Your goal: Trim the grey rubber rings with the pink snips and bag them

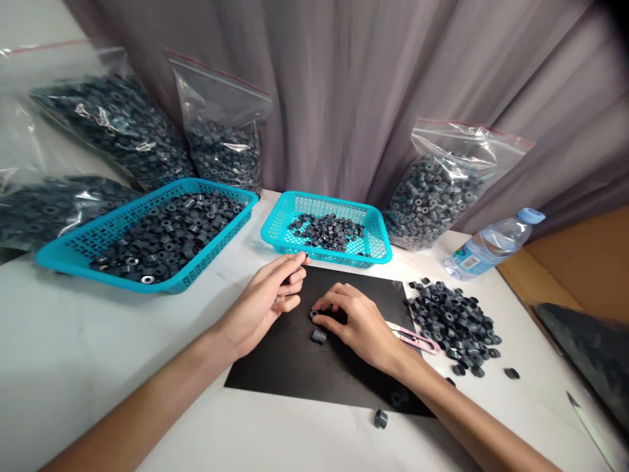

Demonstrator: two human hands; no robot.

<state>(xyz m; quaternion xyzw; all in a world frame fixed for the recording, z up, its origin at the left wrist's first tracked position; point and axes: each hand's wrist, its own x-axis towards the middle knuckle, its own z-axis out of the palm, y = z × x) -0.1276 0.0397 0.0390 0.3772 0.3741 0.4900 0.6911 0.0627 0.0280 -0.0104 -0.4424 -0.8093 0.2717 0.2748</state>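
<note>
loose ring (381,419) lies nearest, right hand (361,319) pinching another ring (313,315).

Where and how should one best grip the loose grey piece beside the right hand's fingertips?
Probably pinch the grey piece by its rounded outer wall, from above on the near side: it looks short and cylindrical, and the right hand is close beyond it.

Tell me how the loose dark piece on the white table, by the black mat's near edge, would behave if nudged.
The dark piece may roll, since its outer wall looks round. It seems stiff, with a crisp outline. The white table looks smooth, so sliding is possible too.
</note>
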